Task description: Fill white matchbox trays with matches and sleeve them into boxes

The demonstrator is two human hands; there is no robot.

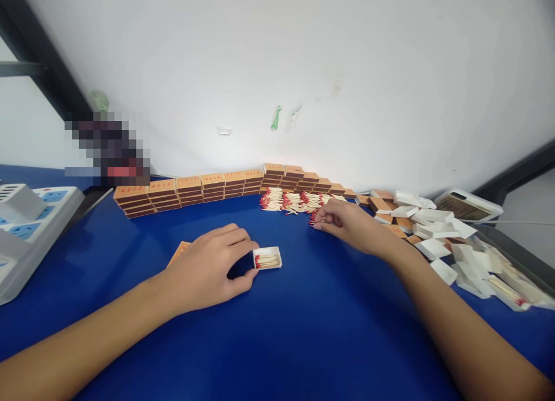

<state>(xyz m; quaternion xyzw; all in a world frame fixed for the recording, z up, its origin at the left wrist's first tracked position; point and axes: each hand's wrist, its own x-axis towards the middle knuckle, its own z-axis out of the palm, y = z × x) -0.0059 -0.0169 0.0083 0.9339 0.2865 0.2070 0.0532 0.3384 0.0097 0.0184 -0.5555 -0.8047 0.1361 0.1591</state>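
A small white matchbox tray (278, 265) lies on the blue table, partly filled with red-tipped matches (269, 260). The thumb and index finger of my left hand (212, 268) grip its left end. Beneath that hand an orange matchbox sleeve (178, 251) pokes out, mostly covered. My right hand (344, 221) is closed in a pinch at the right end of a row of loose match piles (299, 201). Red match heads show at its fingertips; how many matches it holds is hidden by the fingers.
Stacked matchboxes (188, 190) line the wall behind the piles. To the right lie jumbled white trays (433, 230) and orange sleeves (379, 205), beside a bag of matches (509, 288) and a white-edged device (468, 204). A power strip (43, 233) sits at far left.
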